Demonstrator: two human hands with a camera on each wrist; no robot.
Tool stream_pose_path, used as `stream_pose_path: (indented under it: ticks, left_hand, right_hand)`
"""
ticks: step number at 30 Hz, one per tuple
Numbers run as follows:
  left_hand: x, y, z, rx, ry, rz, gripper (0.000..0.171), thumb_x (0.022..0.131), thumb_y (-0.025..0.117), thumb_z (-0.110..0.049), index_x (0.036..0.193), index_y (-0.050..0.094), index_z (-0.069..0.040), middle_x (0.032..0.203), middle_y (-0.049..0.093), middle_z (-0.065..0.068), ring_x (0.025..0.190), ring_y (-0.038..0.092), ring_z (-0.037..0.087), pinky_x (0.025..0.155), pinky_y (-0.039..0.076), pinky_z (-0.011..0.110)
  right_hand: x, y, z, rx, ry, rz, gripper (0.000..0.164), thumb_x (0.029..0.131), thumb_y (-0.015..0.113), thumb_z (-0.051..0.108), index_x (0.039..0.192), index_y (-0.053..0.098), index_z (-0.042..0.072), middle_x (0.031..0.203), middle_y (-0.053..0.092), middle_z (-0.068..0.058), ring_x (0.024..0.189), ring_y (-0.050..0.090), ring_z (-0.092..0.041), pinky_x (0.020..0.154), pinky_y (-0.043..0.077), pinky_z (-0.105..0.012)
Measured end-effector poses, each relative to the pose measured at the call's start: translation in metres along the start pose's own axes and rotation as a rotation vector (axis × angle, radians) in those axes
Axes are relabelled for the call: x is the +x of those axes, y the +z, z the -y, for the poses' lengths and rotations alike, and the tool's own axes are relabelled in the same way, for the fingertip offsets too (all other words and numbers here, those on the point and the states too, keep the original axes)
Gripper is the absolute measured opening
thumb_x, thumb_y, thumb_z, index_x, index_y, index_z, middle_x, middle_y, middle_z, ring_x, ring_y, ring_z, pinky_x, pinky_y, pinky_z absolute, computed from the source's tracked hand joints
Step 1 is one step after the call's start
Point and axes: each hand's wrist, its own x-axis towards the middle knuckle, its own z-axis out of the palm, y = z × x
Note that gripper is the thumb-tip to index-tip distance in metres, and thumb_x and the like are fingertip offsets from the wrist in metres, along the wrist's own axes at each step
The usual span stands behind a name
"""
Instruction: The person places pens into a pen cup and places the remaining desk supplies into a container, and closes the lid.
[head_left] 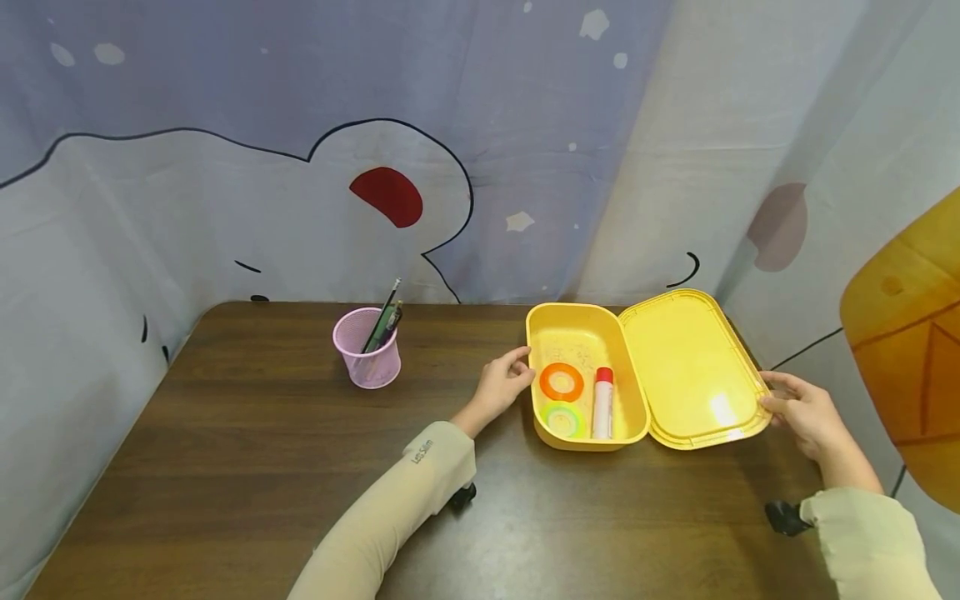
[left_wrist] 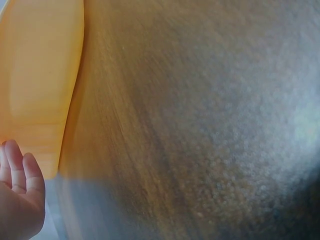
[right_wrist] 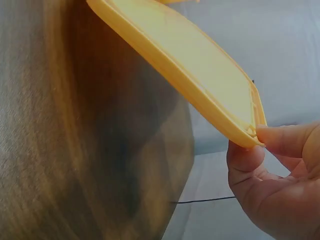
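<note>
A yellow plastic box (head_left: 633, 408) stands at the table's back right. Its lid (head_left: 686, 358) is swung out to the right. Inside the box lie an orange ring-shaped roll (head_left: 561, 382), a lime-green one (head_left: 562, 420) and a white tube with a red cap (head_left: 603, 408). My left hand (head_left: 504, 385) touches the box's left wall near the rim, fingers extended against it in the left wrist view (left_wrist: 22, 195). At the lid's far right edge, my right hand (head_left: 810, 417) pinches it between thumb and finger. In the right wrist view, the lid (right_wrist: 195, 65) slants above the table.
A pink mesh pen cup (head_left: 367, 367) with a pencil and other pens stands left of the box. The brown wooden table (head_left: 247, 467) ends at a printed curtain (head_left: 540, 150) behind. A dark cord (head_left: 806, 348) runs beyond the table's right edge.
</note>
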Motion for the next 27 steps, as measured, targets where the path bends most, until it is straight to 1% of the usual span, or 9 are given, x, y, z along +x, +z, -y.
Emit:
stream_pose_path:
  ticks: [2, 7, 16, 21, 27]
  left_hand:
    - [0.0, 0.0, 0.0, -0.004, -0.003, 0.004, 0.043, 0.083, 0.058, -0.013, 0.124, 0.049, -0.002, 0.085, 0.061, 0.01, 0.066, 0.055, 0.011, 0.056, 0.042, 0.016]
    - [0.0, 0.0, 0.002, -0.004, 0.001, 0.008, 0.044, 0.083, 0.058, -0.014, 0.125, 0.049, -0.003, 0.084, 0.062, 0.011, 0.066, 0.056, 0.012, 0.057, 0.044, 0.017]
    - [0.001, 0.001, 0.003, -0.013, -0.007, 0.008, 0.044, 0.083, 0.058, -0.013, 0.125, 0.049, -0.003, 0.083, 0.062, 0.011, 0.067, 0.056, 0.012, 0.058, 0.044, 0.017]
    - [0.0, 0.0, 0.003, -0.012, -0.002, 0.008, 0.043, 0.083, 0.057, -0.013, 0.125, 0.049, -0.004, 0.084, 0.062, 0.011, 0.068, 0.058, 0.013, 0.059, 0.046, 0.018]
    - [0.0, 0.0, 0.001, -0.016, -0.017, 0.006, 0.043, 0.083, 0.058, -0.014, 0.125, 0.049, -0.005, 0.084, 0.063, 0.011, 0.069, 0.06, 0.014, 0.06, 0.047, 0.019]
  right_hand:
    - [-0.001, 0.001, 0.004, 0.058, -0.005, -0.014, 0.038, 0.083, 0.051, -0.006, 0.09, 0.057, 0.031, 0.071, 0.062, 0.011, 0.055, 0.054, -0.004, 0.046, 0.045, -0.017]
    - [-0.002, 0.005, 0.012, 0.118, -0.025, -0.053, 0.035, 0.082, 0.051, -0.007, 0.091, 0.057, 0.027, 0.07, 0.061, 0.009, 0.052, 0.053, -0.005, 0.044, 0.044, -0.017]
    - [-0.002, 0.013, 0.025, 0.11, -0.047, -0.087, 0.034, 0.081, 0.052, -0.006, 0.091, 0.057, 0.026, 0.066, 0.059, 0.008, 0.049, 0.05, -0.004, 0.042, 0.042, -0.016]
    - [-0.004, 0.016, 0.032, 0.127, -0.059, -0.088, 0.036, 0.08, 0.05, -0.01, 0.089, 0.059, 0.024, 0.066, 0.058, 0.008, 0.05, 0.05, -0.004, 0.042, 0.041, -0.016]
    - [-0.007, 0.018, 0.04, 0.123, -0.062, -0.076, 0.036, 0.081, 0.049, -0.01, 0.09, 0.059, 0.024, 0.067, 0.055, 0.007, 0.051, 0.049, -0.004, 0.043, 0.04, -0.016]
